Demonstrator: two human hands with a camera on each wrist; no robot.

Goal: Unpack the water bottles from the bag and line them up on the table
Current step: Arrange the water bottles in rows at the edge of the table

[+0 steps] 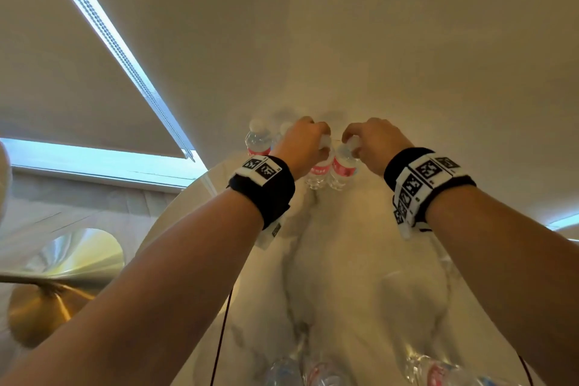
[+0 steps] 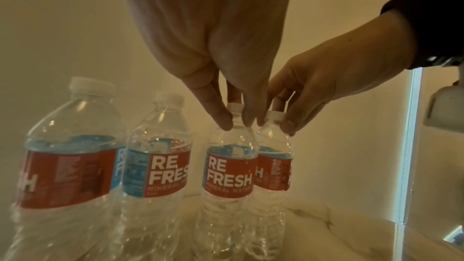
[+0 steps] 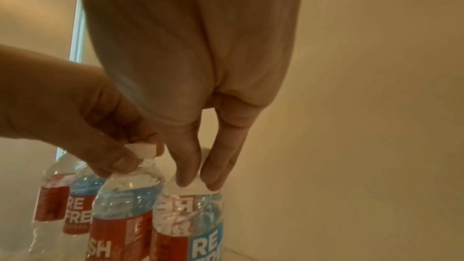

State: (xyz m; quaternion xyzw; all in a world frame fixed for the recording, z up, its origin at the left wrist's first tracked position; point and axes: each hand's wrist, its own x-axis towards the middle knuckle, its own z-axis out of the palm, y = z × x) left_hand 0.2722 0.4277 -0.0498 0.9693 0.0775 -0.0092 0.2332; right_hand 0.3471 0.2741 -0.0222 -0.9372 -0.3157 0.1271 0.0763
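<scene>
Fingers [image 2: 220, 114] of each hand pinch adjacent bottle necks (both upright).

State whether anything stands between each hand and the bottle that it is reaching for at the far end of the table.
Nothing visible does. The left hand already pinches the neck of the third bottle, and the right hand pinches the cap of the fourth bottle beside it.
</scene>
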